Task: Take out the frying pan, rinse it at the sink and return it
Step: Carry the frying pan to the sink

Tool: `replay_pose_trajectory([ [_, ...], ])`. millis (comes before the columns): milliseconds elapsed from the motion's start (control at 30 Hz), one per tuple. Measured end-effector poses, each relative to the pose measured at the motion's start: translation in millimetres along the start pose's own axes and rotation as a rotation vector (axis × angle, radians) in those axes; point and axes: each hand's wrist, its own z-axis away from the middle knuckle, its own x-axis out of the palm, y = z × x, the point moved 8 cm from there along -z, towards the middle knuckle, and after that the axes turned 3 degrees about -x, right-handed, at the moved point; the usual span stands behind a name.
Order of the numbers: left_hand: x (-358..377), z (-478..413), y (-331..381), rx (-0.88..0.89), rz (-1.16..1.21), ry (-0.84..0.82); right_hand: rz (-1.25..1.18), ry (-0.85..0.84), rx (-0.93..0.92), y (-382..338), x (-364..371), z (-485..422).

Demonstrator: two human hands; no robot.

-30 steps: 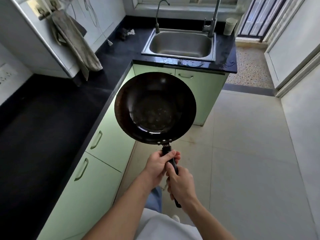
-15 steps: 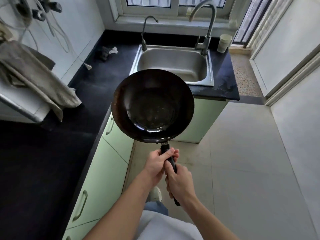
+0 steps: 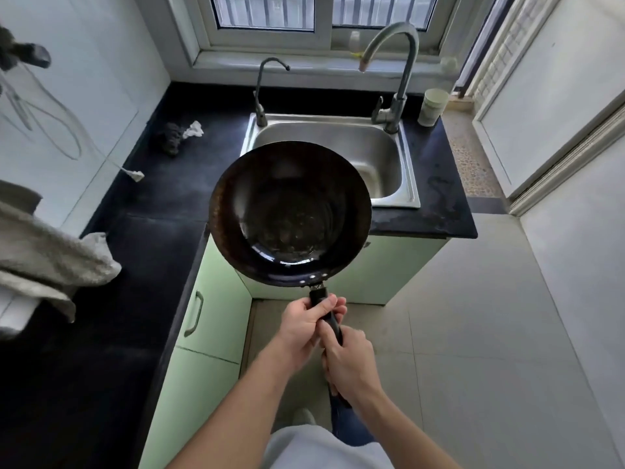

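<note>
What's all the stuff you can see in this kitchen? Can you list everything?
frying pan: one, black, held up in front of the sink
sink: one, silver, set in the counter below the window
tall tap: one, silver, back right of the sink
small tap: one, dark grey, back left of the sink
cup: one, pale, right of the tall tap
rags: two, dark and white, left of the sink
counter: one, black
cabinets: light green, under the counter
towel: one, greyish, hanging at left
window: one, white frame
left hand: grips the pan's handle, nearer the pan
right hand: grips the handle behind it
</note>
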Motion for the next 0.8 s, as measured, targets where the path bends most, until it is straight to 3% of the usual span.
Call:
replay_pose_trajectory([
  [467, 90.5, -156.1, 120.1, 0.01, -0.049, 0.08, 0.004, -0.051, 0.035, -74.8, -50.7, -205.4],
  [800, 119.7, -217.8, 143.1, -0.066, -0.017, 0.11, 0.034, -0.057, 0.038, -88.1, -70.8, -278.2],
])
